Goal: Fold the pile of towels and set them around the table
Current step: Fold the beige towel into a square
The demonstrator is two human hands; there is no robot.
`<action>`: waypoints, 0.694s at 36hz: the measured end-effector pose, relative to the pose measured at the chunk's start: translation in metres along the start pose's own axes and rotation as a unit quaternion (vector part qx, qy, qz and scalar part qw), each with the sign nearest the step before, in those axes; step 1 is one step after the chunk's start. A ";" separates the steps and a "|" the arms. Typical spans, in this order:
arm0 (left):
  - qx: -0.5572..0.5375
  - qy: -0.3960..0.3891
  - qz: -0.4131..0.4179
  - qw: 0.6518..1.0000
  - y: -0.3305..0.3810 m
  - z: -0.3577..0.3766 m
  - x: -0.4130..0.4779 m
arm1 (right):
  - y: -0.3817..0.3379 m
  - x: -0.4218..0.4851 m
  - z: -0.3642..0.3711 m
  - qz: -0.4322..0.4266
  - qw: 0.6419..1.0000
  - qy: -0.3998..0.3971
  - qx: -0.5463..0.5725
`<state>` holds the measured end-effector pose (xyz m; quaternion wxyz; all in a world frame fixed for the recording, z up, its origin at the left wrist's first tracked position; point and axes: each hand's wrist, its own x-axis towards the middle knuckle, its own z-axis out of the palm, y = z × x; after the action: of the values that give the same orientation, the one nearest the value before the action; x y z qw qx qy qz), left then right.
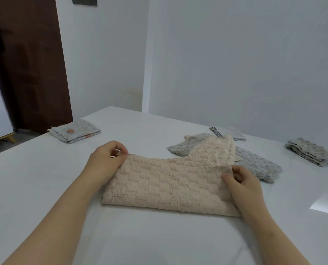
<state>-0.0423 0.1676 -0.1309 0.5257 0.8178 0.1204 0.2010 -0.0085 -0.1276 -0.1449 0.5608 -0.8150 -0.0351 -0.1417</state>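
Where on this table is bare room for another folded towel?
Bare table lies near the person, below the beige towel, and between it and the far-left folded towel. Crowded on the right: loose grey towel, far-right folded towel.

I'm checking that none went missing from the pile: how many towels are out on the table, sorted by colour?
Beige towel: 1
Grey fluffy towel, partly under the beige one: 1
Pale speckled towels: 3, namely left towel, far towel, right towel
Total: 5
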 end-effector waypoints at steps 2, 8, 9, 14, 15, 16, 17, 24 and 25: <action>0.026 0.025 0.016 0.999 0.000 0.003 0.000 | 0.001 0.003 0.000 -0.010 1.000 0.007 0.006; 0.060 0.060 0.009 0.996 -0.005 0.012 0.006 | -0.006 0.016 0.005 -0.036 0.999 0.023 -0.008; 0.063 0.063 0.007 0.996 -0.007 0.012 0.007 | -0.009 0.018 0.007 -0.036 0.999 0.023 -0.014; 0.074 0.059 -0.009 0.995 -0.017 0.015 0.013 | -0.015 0.030 0.019 -0.017 0.999 0.023 -0.045; 0.086 0.052 -0.009 0.995 -0.019 0.016 0.013 | -0.014 0.031 0.022 -0.014 0.998 0.031 -0.046; 0.100 0.042 -0.008 0.994 -0.020 0.016 0.014 | -0.012 0.030 0.023 -0.012 0.998 0.038 -0.048; 0.115 0.029 -0.006 0.993 -0.020 0.017 0.014 | -0.010 0.029 0.025 -0.010 0.998 0.041 -0.052; 0.281 -0.024 -0.011 0.959 -0.022 0.022 0.016 | 0.000 0.029 0.027 -0.046 0.983 0.013 -0.179; 0.313 -0.024 -0.029 0.949 -0.021 0.022 0.016 | 0.000 0.030 0.029 -0.052 0.979 0.010 -0.197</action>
<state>-0.0178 0.1652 -0.1545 0.2516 0.9420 0.1884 0.1178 0.0253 -0.1041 -0.1464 0.3815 -0.9050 -0.0432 -0.1829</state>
